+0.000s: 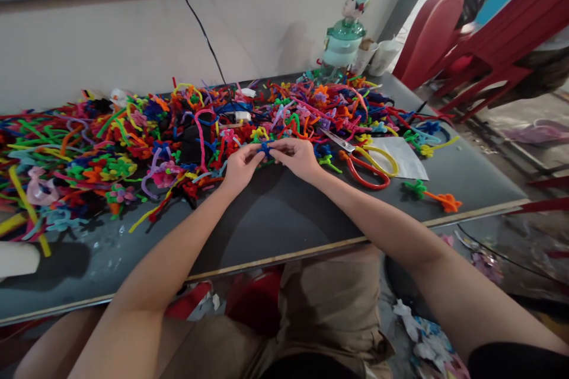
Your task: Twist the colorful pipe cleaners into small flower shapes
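Note:
Between my two hands is a small blue pipe cleaner piece (265,149), bent into a compact shape. My left hand (242,166) pinches its left side with thumb and forefinger. On its other side, the fingertips of my right hand (297,156) are closed on it as well. Both hands are just above the table, at the near edge of a long heap of colourful pipe cleaners (133,130). Right of my right hand lie scissors (365,168) with red and yellow handles. A green and orange pipe cleaner piece (438,198) rests farther right.
The dark table (284,219) has a pale front edge. At its back stand a green and white bottle (344,41) and white cups (384,57). A clear plastic bag (402,156) lies by the scissors. Red chairs (431,35) stand right, and a black cable (198,20) hangs down the wall.

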Available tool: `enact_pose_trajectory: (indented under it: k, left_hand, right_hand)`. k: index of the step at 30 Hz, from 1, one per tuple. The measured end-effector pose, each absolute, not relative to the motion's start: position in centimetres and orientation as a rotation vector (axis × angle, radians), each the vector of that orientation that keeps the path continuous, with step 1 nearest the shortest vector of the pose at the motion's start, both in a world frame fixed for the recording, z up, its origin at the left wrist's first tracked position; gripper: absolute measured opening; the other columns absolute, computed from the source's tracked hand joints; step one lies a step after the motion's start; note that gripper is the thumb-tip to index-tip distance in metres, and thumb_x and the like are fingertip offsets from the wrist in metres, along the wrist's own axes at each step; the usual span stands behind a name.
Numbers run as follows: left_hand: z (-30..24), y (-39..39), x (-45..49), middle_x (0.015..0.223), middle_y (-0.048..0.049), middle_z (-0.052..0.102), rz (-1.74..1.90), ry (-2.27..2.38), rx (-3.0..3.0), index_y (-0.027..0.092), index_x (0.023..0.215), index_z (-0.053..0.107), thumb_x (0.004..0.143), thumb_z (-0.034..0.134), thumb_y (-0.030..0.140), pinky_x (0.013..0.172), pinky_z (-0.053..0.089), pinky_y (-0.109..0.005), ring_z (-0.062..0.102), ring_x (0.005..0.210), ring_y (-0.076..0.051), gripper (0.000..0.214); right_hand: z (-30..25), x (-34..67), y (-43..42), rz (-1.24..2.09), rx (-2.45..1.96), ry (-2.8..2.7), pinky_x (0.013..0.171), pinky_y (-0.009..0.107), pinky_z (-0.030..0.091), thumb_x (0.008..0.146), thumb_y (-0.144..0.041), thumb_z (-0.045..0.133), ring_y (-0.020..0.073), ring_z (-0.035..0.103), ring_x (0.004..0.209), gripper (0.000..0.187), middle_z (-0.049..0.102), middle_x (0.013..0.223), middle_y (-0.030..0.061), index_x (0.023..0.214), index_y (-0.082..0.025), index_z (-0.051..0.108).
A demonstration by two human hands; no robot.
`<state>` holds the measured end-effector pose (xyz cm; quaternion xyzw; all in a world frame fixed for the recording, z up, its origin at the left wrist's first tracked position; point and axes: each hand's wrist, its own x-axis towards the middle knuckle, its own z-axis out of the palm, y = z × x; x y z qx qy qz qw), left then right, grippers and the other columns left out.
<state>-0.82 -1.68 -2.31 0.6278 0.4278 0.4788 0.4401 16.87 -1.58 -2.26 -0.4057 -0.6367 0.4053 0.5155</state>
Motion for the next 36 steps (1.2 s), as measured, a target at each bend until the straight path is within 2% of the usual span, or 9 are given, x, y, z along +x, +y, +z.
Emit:
enact_pose_trajectory:
  k: [4,8,11,20,28,36]
  left_hand:
    - [-2.2,-1.7,-0.8,0.075,-0.0033,0.071,1.212,1.117,1.508,0.015,0.095,0.070,0.078,0.071,0.039,0.068,0.057,-0.028,0.067,0.067,-0.014,0.029]
    - [-2.1,-1.6,-0.8,0.071,-0.0020,0.069,1.225,1.156,1.474,0.015,0.091,0.070,0.076,0.072,0.036,0.067,0.056,-0.028,0.066,0.064,-0.014,0.026]
    - [-2.1,-1.6,-0.7,0.069,-0.0011,0.068,1.227,1.174,1.440,0.014,0.088,0.070,0.074,0.073,0.033,0.067,0.055,-0.027,0.065,0.062,-0.013,0.024]
    - [-2.0,-1.6,-1.0,0.074,-0.0038,0.070,1.068,1.100,1.434,0.012,0.088,0.072,0.070,0.077,0.039,0.063,0.053,-0.025,0.060,0.060,-0.010,0.032]
    - [-2.0,-1.6,-1.1,0.075,-0.0039,0.071,1.042,1.108,1.557,0.014,0.084,0.071,0.072,0.074,0.043,0.059,0.051,-0.024,0.058,0.058,-0.010,0.033]
    - [-2.0,-1.6,-1.1,0.072,-0.0032,0.070,1.036,1.140,1.617,0.015,0.082,0.071,0.073,0.072,0.041,0.060,0.052,-0.025,0.060,0.057,-0.012,0.028]
  right_hand:
    - [-2.1,17.1,-1.8,0.909,-0.991,-1.617,0.065,0.030,0.059,0.079,-0.038,0.072,0.0133,0.068,0.061,0.024,0.075,0.076,0.0030,0.094,-0.019,0.079]
    - [-1.8,17.5,-1.7,0.720,-0.993,-1.742,0.074,0.031,0.060,0.081,-0.027,0.072,0.0177,0.073,0.077,0.014,0.078,0.089,0.0040,0.090,-0.022,0.080]
    - [-1.6,17.7,-1.5,0.608,-0.975,-1.803,0.076,0.030,0.060,0.082,-0.023,0.071,0.0183,0.074,0.082,0.011,0.078,0.090,0.0029,0.088,-0.023,0.080]
    - [-2.4,17.9,-1.6,0.294,-0.825,-1.891,0.073,0.028,0.059,0.088,-0.029,0.067,0.0166,0.074,0.078,0.014,0.078,0.085,0.0017,0.086,-0.024,0.079]
    - [-2.7,17.8,-1.6,0.249,-0.823,-1.917,0.069,0.027,0.057,0.090,-0.030,0.062,0.0156,0.072,0.075,0.019,0.077,0.082,0.0027,0.083,-0.023,0.078]
    - [-2.1,17.9,-2.0,0.397,-0.920,-1.951,0.071,0.030,0.055,0.089,-0.031,0.060,0.0178,0.070,0.076,0.021,0.076,0.084,0.0050,0.081,-0.023,0.078]
